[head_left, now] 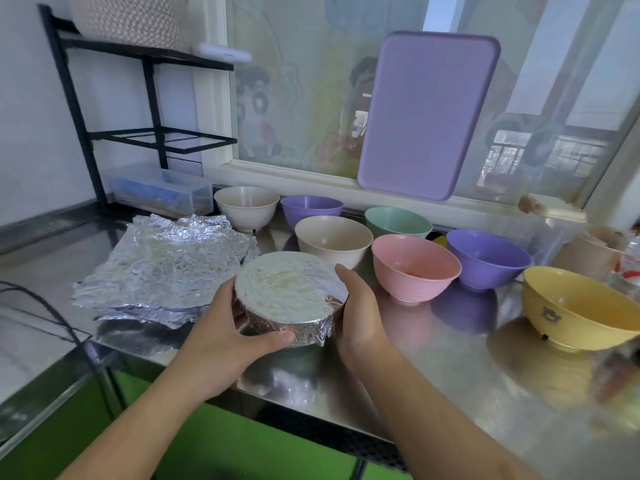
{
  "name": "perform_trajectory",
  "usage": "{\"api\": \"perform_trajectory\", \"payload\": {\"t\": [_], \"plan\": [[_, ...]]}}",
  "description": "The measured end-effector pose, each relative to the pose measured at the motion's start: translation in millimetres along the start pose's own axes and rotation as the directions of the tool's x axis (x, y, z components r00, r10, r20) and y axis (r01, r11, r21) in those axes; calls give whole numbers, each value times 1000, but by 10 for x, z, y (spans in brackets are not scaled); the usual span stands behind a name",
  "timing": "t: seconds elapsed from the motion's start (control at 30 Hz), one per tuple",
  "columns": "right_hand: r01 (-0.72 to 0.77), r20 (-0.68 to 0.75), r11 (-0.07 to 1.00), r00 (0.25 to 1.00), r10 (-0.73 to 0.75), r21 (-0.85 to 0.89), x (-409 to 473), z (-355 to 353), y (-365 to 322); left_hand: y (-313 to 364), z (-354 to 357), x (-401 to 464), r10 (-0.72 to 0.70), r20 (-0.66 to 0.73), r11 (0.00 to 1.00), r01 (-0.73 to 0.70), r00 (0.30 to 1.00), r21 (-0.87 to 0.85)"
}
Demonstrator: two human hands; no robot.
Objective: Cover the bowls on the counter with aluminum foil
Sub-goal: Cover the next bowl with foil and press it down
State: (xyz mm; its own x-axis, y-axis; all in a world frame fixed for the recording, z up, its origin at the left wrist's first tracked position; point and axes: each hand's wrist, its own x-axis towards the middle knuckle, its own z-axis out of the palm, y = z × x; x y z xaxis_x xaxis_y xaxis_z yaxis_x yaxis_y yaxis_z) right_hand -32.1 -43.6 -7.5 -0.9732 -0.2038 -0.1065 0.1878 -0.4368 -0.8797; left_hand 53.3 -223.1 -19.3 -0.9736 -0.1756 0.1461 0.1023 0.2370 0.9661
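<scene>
A bowl wrapped over its top in aluminum foil is held just above the steel counter near its front edge. My left hand grips its left side, thumb curled along the foil's lower edge. My right hand cups its right side. A stack of crumpled foil sheets lies to the left. Behind stand uncovered bowls: cream, purple, cream, green, pink, purple and yellow.
A purple tray leans against the window at the back. A black wire rack and a clear plastic box stand at the back left. Containers crowd the far right. A black cable runs at the left.
</scene>
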Motion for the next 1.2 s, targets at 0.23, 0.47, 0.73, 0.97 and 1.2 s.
{"api": "perform_trajectory", "payload": {"t": [0.23, 0.47, 0.73, 0.97, 1.2], "plan": [[39, -8, 999, 999, -39, -33, 115, 151, 48, -65, -118, 83, -14, -12, 1000, 14, 1000, 27], [57, -20, 981, 998, -62, -186, -46, -39, -105, 77, -49, -90, -13, -87, 997, 20, 996, 73], [158, -429, 776, 757, -492, -611, -292, -827, -696, 722, 469, -247, 577, -209, 795, -484, 790, 366], [-133, -533, 902, 837, -119, -410, 142, -1232, -1102, 799, 1688, 153, 118, 87, 984, -128, 989, 123], [-171, -430, 900, 903, -20, -402, 64, -1425, -1194, 697, 2035, 648, -86, -11, 992, 85, 996, -92]]}}
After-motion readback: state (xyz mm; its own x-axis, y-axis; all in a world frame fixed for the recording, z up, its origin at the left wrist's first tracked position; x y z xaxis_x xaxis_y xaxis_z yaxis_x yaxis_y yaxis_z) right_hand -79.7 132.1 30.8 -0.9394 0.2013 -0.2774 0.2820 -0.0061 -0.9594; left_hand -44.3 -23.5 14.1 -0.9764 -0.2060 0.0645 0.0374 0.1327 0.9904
